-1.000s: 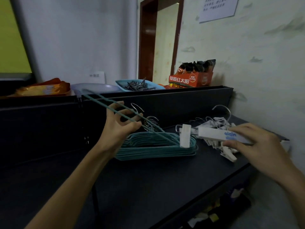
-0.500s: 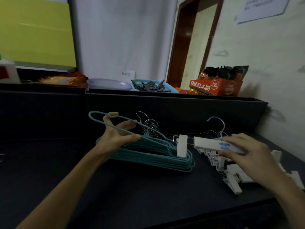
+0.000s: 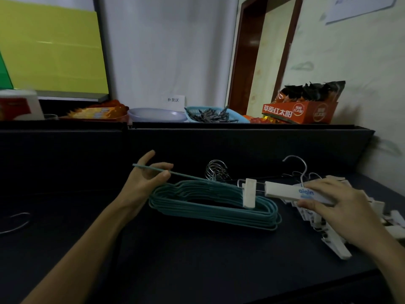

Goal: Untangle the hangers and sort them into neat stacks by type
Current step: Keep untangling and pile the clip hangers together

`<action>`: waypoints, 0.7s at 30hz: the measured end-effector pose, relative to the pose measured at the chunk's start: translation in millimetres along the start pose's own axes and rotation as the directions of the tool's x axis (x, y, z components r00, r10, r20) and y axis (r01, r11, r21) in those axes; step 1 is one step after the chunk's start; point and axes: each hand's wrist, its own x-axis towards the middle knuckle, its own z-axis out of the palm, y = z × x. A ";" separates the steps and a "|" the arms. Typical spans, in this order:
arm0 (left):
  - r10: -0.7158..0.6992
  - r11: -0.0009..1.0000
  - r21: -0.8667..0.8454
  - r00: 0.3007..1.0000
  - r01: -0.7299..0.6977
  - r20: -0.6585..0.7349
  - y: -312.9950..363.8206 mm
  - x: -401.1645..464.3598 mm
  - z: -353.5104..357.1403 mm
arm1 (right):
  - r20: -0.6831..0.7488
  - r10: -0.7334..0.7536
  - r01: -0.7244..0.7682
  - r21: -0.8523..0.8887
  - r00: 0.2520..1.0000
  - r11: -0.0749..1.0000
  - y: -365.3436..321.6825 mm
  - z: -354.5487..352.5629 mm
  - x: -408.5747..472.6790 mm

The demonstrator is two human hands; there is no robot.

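Head view: the left hand pinched a teal hanger above the teal stack mid-table; the right hand gripped a white clip hanger, seemingly snagged. Next, separating them toward the right-edge clip pile.

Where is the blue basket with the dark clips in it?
In the head view, the blue basket sits on the back shelf, centre-right, between the pale plate on its left and the orange snack box on its right.
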 end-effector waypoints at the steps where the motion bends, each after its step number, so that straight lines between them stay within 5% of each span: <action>1: -0.007 0.998 -0.056 1.000 0.007 -0.003 -1.6 1.3 -4.5 | -0.010 0.004 -0.004 -0.001 1.000 1.000 -4.3 2.4 -0.9; 6: -0.036 0.978 -0.206 0.999 0.039 0.020 -3.8 -0.4 -30.9 | -0.055 0.022 -0.025 -0.053 0.998 0.998 -24.6 12.7 -9.5; 10: 0.014 0.982 0.185 0.990 -0.040 0.141 2.7 -6.5 -46.2 | -0.067 0.046 -0.056 -0.168 0.997 0.984 -30.6 18.1 -21.4; 13: 0.008 0.810 0.570 0.973 -0.141 0.229 14.4 -4.1 -45.0 | -0.043 0.099 -0.105 -0.172 0.994 0.980 -37.3 23.5 -28.3; 21: -0.184 0.499 0.839 0.920 -0.217 0.347 60.4 20.9 -10.8 | -0.022 0.125 -0.127 -0.143 0.992 0.981 -65.2 24.3 -31.4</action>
